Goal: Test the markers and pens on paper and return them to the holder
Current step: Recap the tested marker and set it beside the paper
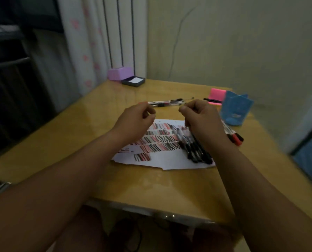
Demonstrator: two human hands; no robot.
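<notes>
My left hand (139,120) and my right hand (202,120) are raised over a white paper (162,161) covered in rows of black and red strokes. Both have curled fingers, and they seem to pinch the two ends of a thin clear pen (168,104) between them. The view is blurred there. A white marker (158,102) and other pens lie just behind on the table. Several black pens (195,151) lie on the paper under my right wrist. Red and black markers (236,138) lie to the right. The blue holder (235,110) stands at the far right.
A pink sticky-note block (217,94) sits beside the holder. A purple box (119,73) and a dark tray with a white pad (133,81) sit at the wooden table's (60,142) far left corner. A wall rises behind the table, with a curtain on the left.
</notes>
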